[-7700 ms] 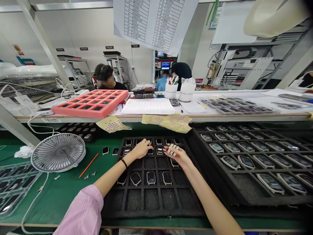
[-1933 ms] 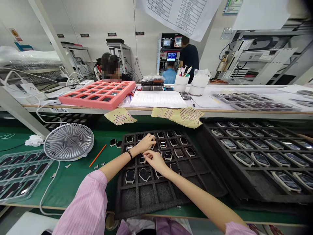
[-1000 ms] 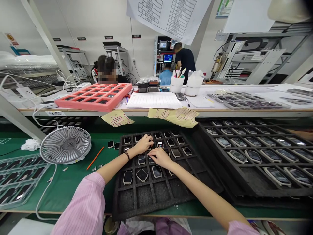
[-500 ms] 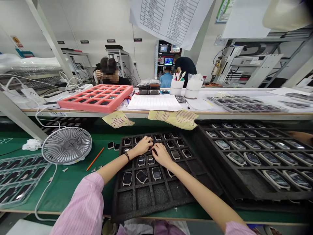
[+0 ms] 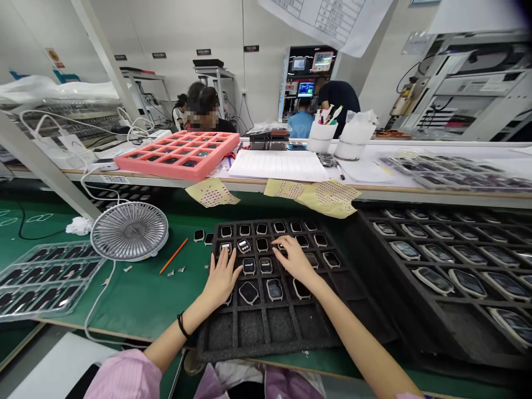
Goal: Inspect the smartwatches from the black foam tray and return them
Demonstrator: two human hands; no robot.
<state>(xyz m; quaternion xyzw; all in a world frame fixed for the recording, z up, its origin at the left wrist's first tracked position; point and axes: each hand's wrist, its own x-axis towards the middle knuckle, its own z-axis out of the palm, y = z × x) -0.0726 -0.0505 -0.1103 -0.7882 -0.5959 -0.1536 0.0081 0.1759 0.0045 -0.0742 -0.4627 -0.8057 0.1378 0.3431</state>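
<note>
Left hand (image 5: 220,280) and right hand (image 5: 295,260), fingers (image 5: 228,265) spread apart, touch watches (image 5: 249,292) in a foam tray (image 5: 249,332)

Bright, even indoor light, faint shadows under the left hand (image 5: 220,280) and right hand (image 5: 296,260). Slight glare on the clear plastic tray (image 5: 52,280). Heavy wide-angle bend, edges soft, corners dark.

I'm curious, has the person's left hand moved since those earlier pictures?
Yes: the left hand has drawn back toward the person, from the upper rows of the black foam tray to nearer its front edge.
</note>
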